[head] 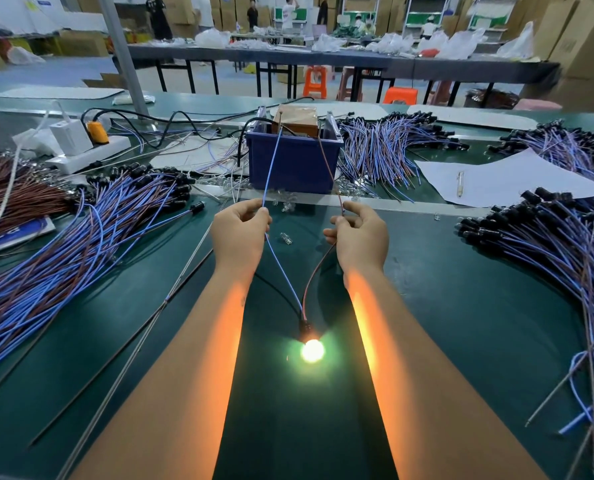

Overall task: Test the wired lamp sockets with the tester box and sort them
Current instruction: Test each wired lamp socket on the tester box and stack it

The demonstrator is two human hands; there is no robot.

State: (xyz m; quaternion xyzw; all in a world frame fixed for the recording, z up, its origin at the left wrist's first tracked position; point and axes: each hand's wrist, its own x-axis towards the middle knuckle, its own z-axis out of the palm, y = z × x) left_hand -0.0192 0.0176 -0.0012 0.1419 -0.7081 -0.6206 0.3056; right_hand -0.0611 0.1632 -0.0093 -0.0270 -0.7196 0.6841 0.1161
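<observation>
The left hand had its fingers curled, pinching the blue wire, while the right hand pinched the brown wire the same way. Both wires ran far to the tester box, which sat in a blue bin at the middle of the green table. Nearer, the two wires joined at a black socket lying on the table between the forearms, its bulb lit. Piles of wired sockets lay at left, far right and right. A loose bulb lay between the hands. No writing was legible.
</observation>
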